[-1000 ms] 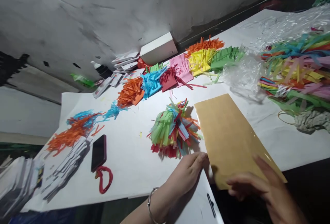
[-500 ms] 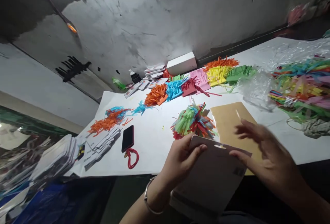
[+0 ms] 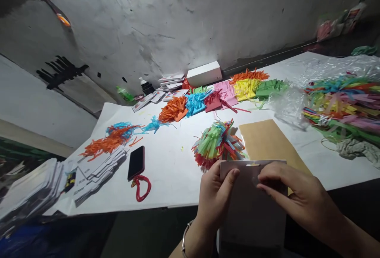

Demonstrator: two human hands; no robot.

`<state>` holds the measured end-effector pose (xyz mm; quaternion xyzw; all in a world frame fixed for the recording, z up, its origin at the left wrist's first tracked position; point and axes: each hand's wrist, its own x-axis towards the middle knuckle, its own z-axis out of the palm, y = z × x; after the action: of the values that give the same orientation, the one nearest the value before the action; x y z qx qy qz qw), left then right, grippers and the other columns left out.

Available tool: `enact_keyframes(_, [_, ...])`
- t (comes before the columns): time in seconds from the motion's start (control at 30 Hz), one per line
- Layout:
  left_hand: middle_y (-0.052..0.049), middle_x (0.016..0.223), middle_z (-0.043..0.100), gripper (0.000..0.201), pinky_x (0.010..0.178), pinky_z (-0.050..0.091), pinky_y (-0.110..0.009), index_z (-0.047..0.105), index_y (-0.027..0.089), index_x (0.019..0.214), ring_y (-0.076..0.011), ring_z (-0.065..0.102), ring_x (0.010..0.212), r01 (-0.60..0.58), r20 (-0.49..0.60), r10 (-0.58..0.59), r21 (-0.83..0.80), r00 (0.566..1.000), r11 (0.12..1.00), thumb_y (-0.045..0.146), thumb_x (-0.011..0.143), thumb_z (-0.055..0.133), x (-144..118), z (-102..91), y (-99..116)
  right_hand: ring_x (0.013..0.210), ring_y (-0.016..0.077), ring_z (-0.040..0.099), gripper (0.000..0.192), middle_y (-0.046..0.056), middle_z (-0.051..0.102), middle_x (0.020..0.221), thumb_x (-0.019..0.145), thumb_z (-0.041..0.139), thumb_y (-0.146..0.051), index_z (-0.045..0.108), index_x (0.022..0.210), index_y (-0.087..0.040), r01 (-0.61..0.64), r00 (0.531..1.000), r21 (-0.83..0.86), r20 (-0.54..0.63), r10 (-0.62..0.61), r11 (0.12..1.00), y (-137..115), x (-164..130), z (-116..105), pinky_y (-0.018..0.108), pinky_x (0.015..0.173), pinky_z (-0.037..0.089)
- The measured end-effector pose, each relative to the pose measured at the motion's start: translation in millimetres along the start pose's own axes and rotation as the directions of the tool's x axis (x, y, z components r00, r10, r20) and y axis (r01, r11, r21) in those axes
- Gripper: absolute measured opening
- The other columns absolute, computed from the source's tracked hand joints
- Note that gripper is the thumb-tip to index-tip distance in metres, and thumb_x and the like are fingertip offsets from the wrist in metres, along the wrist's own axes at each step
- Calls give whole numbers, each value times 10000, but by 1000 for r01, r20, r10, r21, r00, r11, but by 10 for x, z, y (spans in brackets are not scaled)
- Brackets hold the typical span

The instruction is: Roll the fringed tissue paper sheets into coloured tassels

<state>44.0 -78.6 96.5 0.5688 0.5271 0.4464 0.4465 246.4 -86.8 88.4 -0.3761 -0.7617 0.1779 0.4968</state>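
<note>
the left hand (image 3: pixel 215 194) grips the upper left corner of a white packet (image 3: pixel 252 206), thumb on the front face and the other fingers behind, so it is closed on it. i see the wrist coming up from below with a metal bracelet (image 3: pixel 184 239) on it. the right hand (image 3: pixel 297 198) lies over the upper right part of the same packet, fingers bent and pinching near the top edge, just beside a small hang slot (image 3: pixel 254 165); it also is closed on the packet. both hands touch the packet, the left one at the corner, the right one more toward the middle.

the packet stands almost upright in front of me, its long axis from top to bottom, top edge level, held before the near edge of the white table (image 3: pixel 166 163).

behind the packet, on the table, lies a brown sheet (image 3: pixel 267 141), its long axis slanting from far left to near right. just left of this sheet is a mixed paper tassel (image 3: pixel 216 145). well apart to the left i see a black phone (image 3: pixel 136 162) with a red loop (image 3: pixel 141 186).
</note>
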Motion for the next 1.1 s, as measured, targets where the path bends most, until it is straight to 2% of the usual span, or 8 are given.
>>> enact_keyframes(0.2, [-5,711,625,300,596,425,-222,646,173,783,-142,523,664,-14,7,14,0,1000,1000,445,908,668,-3,2,14,771,147,746,135,25,755,872,959,568,-112,626,1013,-222,114,991,-144,-58,-124,983,31,-15,68,192,690,601])
enact_keyframes(0.53, [-4,701,600,336,590,413,-230,624,174,784,-147,498,668,35,17,-36,32,999,999,488,899,662,20,23,-10,717,136,739,158,9,743,816,946,563,-95,640,991,-225,99,994,-84,-47,-103,992,18,-20,26,173,653,601])
enact_keyframes(0.7, [6,684,576,342,578,401,-226,607,178,768,-138,479,649,27,25,-28,24,999,999,488,902,660,24,26,-10,791,155,752,243,28,765,918,930,544,-80,654,1078,-240,133,990,-92,-31,-136,987,108,-242,32,207,691,615])
enact_keyframes(0.83, [-2,711,599,314,585,412,-225,633,174,808,-138,498,656,38,13,-38,-14,999,999,470,911,660,26,22,-27,878,146,741,306,36,756,996,932,534,-74,664,1150,-244,155,987,-129,-22,-159,980,147,-427,25,208,792,594])
enact_keyframes(0.97, [2,705,598,299,600,419,-227,638,173,809,-134,497,653,19,20,-18,-23,1000,1000,451,915,660,25,20,-14,888,137,724,263,50,734,993,946,554,-67,627,1149,-217,140,989,-36,49,-138,990,110,-362,36,195,777,579])
enact_keyframes(1.1, [10,691,570,314,593,401,-224,610,174,774,-129,470,652,-3,11,2,27,1000,1000,449,918,654,8,23,11,835,128,706,240,41,705,928,948,525,-33,605,1095,-205,100,993,58,51,-103,993,53,-203,55,196,729,578])
